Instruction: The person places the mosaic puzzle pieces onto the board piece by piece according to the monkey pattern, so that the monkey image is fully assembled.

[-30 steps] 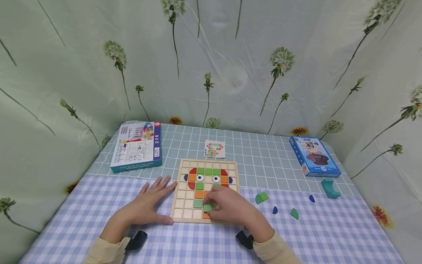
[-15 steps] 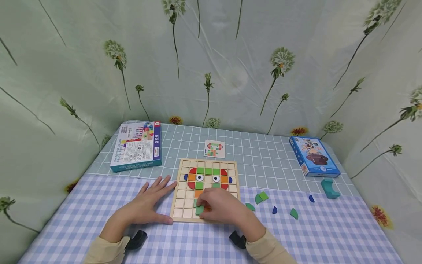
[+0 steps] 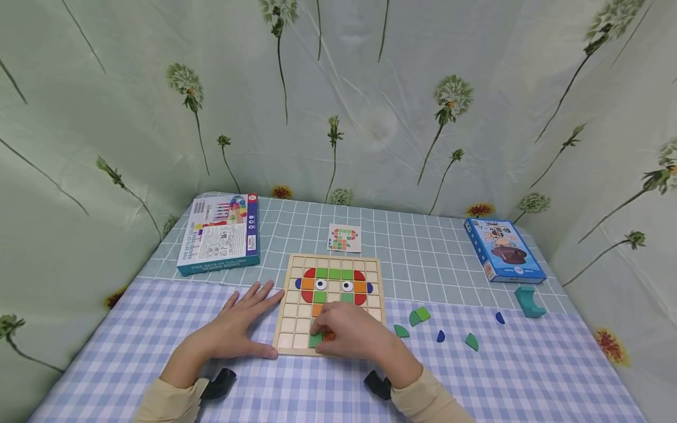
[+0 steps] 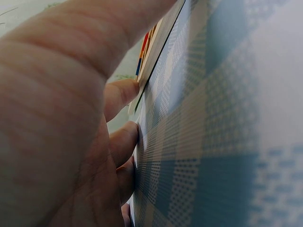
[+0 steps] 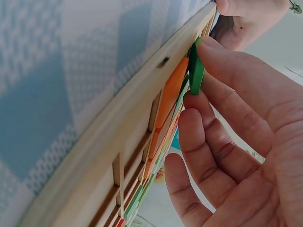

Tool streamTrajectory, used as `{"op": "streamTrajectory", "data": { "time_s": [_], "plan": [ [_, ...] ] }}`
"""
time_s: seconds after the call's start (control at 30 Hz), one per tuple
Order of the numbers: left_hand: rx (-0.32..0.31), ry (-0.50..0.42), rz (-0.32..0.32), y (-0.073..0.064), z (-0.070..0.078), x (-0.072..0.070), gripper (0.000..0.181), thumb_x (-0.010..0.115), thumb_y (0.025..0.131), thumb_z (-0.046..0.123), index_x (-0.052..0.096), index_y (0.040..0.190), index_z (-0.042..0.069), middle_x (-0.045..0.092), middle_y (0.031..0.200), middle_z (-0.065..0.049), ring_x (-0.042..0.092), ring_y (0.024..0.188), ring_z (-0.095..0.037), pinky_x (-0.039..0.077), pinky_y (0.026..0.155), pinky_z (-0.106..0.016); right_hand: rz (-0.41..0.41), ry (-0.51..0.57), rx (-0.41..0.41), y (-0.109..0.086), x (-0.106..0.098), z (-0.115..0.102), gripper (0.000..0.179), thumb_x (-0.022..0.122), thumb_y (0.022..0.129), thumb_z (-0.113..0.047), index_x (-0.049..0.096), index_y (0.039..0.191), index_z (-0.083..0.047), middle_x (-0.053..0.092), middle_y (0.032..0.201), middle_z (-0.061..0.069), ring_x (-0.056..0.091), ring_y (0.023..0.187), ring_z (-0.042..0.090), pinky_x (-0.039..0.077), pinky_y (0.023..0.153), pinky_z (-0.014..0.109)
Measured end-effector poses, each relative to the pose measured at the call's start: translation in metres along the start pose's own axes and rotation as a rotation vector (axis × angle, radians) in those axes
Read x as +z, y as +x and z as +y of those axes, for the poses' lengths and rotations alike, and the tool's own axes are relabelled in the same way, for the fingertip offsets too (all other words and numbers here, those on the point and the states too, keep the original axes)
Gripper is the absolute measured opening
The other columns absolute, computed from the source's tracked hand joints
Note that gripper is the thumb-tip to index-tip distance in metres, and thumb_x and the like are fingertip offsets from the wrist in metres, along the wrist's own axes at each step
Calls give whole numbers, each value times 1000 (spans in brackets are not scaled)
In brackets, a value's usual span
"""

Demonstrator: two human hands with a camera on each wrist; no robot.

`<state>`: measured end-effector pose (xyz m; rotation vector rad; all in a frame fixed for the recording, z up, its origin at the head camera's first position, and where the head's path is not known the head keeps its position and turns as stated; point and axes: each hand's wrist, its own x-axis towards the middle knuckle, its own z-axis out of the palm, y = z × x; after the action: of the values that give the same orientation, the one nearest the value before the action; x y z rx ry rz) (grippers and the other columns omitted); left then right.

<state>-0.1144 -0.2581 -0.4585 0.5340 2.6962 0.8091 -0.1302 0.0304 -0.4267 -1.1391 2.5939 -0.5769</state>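
Pinching a green square tile (image 5: 196,71) between the thumb and fingertips of the right hand (image 3: 349,329) — spaced narrow, only as far apart as the tile, with that hand's other fingers loosely bent. Holding it low over the bottom row of the wooden grid board (image 3: 288,325), third column from the left in the head view, just beside an orange tile (image 3: 329,336). Looks tilted in the right wrist view; can't tell about contact with the cell underneath.

Resting the left hand (image 3: 240,326) palm down on the blue checked cloth (image 3: 317,388), fingers spread wide, thumb tip right at the board's near left corner, forefinger tip right by its left side.

Also seeing a face-like pattern on the board: eye discs (image 3: 320,285), red curved pieces (image 3: 308,297), green and orange squares, blue half-rounds (image 3: 369,288) out at the sides.

Spotting loose bits on the cloth to the right too — a green square (image 3: 423,314) touching a green quarter piece (image 3: 413,319), two more green quarters (image 3: 401,331) and two blue half-circles (image 3: 441,336). Farther back, seeing a picture card (image 3: 345,238) just past the board, a bead-set box (image 3: 219,235) off left, and a blue box (image 3: 505,249) off right, near a teal curved block (image 3: 529,302).
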Motion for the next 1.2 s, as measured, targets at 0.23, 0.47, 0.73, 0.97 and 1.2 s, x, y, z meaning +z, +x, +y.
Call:
{"op": "streamTrajectory", "data": {
  "time_s": [0.23, 0.47, 0.73, 0.97, 1.2],
  "plan": [
    [6, 3, 7, 1, 0, 0, 117, 89, 74, 69, 37, 169, 24, 20, 181, -14, 9, 166, -51, 0, 125, -81, 8, -5, -12, 1, 3, 2, 19, 90, 88, -22, 85, 106, -16, 73, 95, -10, 52, 79, -1, 49, 75, 13],
    [-7, 2, 2, 1, 1, 0, 117, 89, 74, 68, 37, 169, 25, 20, 181, -13, 8, 166, -51, -1, 126, -81, 5, 20, -7, 1, 3, 2, 13, 90, 88, -21, 81, 97, -18, 68, 91, -11, 51, 79, 0, 49, 74, 13],
    [-6, 3, 3, 0, 2, -1, 117, 90, 73, 68, 37, 169, 26, 20, 181, -13, 8, 166, -51, 0, 125, -81, -7, 31, 3, 1, 4, 2, 8, 89, 90, -22, 82, 89, -19, 62, 89, -12, 49, 77, 0, 46, 71, 13],
    [-7, 4, 2, 0, 2, 0, 117, 89, 74, 68, 36, 169, 26, 19, 181, -13, 8, 167, -51, 0, 125, -81, -9, 62, 7, -6, 0, 6, 6, 86, 93, -23, 82, 94, -19, 64, 91, -11, 51, 80, 0, 48, 74, 14],
    [4, 1, 3, -1, 1, 0, 119, 89, 73, 69, 37, 169, 23, 20, 180, -15, 8, 166, -52, 0, 125, -82, 34, 102, 84, -28, -14, 18, 10, 84, 94, -23, 82, 102, -19, 70, 98, -12, 58, 86, 2, 55, 80, 20]
  ]
}}
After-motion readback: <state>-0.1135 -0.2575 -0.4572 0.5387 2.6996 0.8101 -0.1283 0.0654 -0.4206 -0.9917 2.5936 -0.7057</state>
